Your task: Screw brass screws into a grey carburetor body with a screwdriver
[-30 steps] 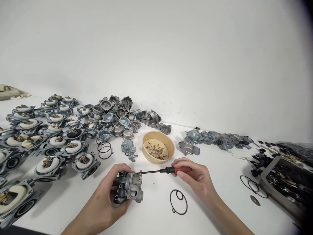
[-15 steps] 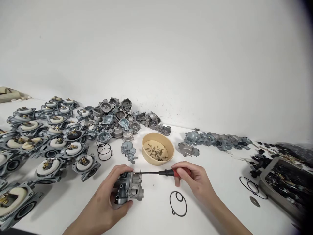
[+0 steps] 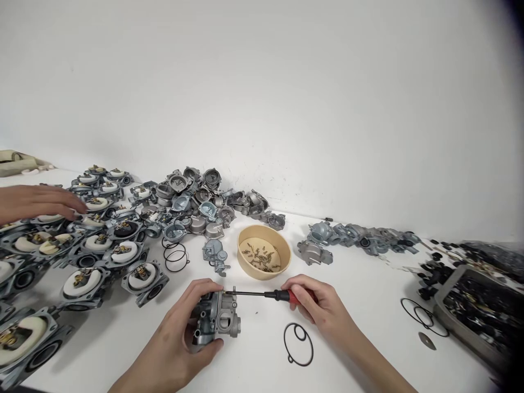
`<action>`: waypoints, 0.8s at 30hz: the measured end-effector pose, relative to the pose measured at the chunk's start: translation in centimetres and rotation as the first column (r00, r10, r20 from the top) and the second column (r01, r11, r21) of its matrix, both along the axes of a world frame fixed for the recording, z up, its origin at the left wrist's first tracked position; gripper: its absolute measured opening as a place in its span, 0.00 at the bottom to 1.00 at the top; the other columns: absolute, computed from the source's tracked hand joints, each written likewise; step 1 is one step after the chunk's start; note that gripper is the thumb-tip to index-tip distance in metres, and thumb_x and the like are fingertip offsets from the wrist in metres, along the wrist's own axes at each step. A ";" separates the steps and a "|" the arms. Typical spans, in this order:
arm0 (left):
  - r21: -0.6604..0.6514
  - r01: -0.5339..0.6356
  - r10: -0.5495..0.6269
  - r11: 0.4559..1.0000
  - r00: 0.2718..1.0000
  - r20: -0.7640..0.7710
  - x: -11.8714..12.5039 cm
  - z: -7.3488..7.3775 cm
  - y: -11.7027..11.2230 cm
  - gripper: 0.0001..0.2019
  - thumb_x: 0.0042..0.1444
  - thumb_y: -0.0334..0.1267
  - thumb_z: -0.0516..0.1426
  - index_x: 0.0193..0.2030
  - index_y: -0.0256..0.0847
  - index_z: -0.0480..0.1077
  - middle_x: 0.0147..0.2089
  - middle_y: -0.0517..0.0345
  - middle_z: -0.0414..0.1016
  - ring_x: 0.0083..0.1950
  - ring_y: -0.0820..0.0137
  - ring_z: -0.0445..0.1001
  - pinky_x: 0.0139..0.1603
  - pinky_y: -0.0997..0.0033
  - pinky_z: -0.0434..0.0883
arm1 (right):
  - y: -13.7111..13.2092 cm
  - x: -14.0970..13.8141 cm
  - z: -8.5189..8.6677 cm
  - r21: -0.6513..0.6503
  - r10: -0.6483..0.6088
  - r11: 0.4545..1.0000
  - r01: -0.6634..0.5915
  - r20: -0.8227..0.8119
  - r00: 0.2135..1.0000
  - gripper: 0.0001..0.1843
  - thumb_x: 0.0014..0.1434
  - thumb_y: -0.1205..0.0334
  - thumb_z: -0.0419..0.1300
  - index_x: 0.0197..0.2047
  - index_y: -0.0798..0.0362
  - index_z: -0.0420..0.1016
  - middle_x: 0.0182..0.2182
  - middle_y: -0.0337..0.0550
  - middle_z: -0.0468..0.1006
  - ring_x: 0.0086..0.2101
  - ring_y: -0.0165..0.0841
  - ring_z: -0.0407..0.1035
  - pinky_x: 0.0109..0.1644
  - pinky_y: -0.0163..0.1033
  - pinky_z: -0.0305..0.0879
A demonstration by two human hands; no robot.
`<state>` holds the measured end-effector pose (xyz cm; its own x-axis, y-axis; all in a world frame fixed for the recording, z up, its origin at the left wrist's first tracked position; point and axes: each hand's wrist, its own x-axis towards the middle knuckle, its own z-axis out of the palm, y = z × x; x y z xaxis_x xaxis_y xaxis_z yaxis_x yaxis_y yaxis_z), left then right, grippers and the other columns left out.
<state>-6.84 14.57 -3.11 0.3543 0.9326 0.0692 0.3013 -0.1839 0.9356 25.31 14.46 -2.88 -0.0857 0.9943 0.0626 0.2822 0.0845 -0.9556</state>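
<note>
A grey metal carburetor (image 3: 216,319) is gripped in my left hand (image 3: 180,333), thumb below and fingers over its top. My right hand (image 3: 317,303) is closed round the red and black handle of a screwdriver (image 3: 278,295). The shaft lies level, and its tip meets the upper edge of the carburetor near my left fingertips. Below the screwdriver, a black rubber gasket ring (image 3: 298,344) with a smaller ring lies on the table. Beyond my hands stands a tan bowl (image 3: 243,259) with many small screws (image 3: 262,257) in it.
Carburetor bodies with white floats (image 3: 82,281) fill the left side; another person's hand (image 3: 45,202) is over them. Metal bowl covers (image 3: 196,199) are heaped at the back. More metal parts (image 3: 347,236) lie right of the bowl. A grey tray (image 3: 446,297) of black parts stands far right.
Another person's hand has come in from the left over the carburetor bodies. My right hand's fingers have shifted slightly on the screwdriver handle. My left hand keeps its hold.
</note>
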 end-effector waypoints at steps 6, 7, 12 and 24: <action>-0.016 -0.001 0.002 1.000 0.999 0.043 0.3 0.1 0.1 0.28 0.52 0.31 0.64 0.60 0.56 0.72 0.66 0.55 0.71 0.51 0.60 0.79 0.41 0.74 0.76 | 0.5 0.8 0.6 -0.081 0.007 0.997 -0.010 -0.031 0.999 0.29 0.69 0.34 0.58 0.38 0.54 0.81 0.19 0.37 0.71 0.17 0.25 0.51 0.20 0.34 0.45; -0.054 -0.005 0.008 0.999 0.998 0.061 0.4 0.1 0.2 0.28 0.52 0.32 0.64 0.61 0.55 0.71 0.62 0.54 0.74 0.49 0.61 0.79 0.41 0.72 0.76 | 0.6 1.3 1.0 -0.051 -0.014 0.999 0.013 -0.017 1.000 0.29 0.69 0.34 0.58 0.39 0.54 0.81 0.20 0.38 0.72 0.17 0.26 0.53 0.21 0.34 0.47; -0.210 -0.013 0.028 0.978 0.997 0.071 0.4 -0.1 0.4 0.33 0.55 0.39 0.66 0.67 0.54 0.63 0.48 0.57 0.80 0.41 0.61 0.79 0.42 0.67 0.74 | 0.8 3.9 2.7 0.212 -0.140 0.973 0.088 0.245 0.959 0.20 0.70 0.43 0.61 0.39 0.51 0.81 0.25 0.41 0.76 0.22 0.31 0.61 0.25 0.38 0.57; -0.183 0.005 0.003 0.983 0.999 0.042 0.5 0.8 0.4 0.33 0.53 0.35 0.66 0.66 0.50 0.64 0.47 0.56 0.80 0.39 0.63 0.79 0.40 0.68 0.75 | 0.2 2.2 3.0 0.375 -0.107 0.915 -0.150 0.583 0.806 0.03 0.62 0.59 0.68 0.36 0.44 0.85 0.34 0.47 0.84 0.34 0.47 0.77 0.36 0.48 0.73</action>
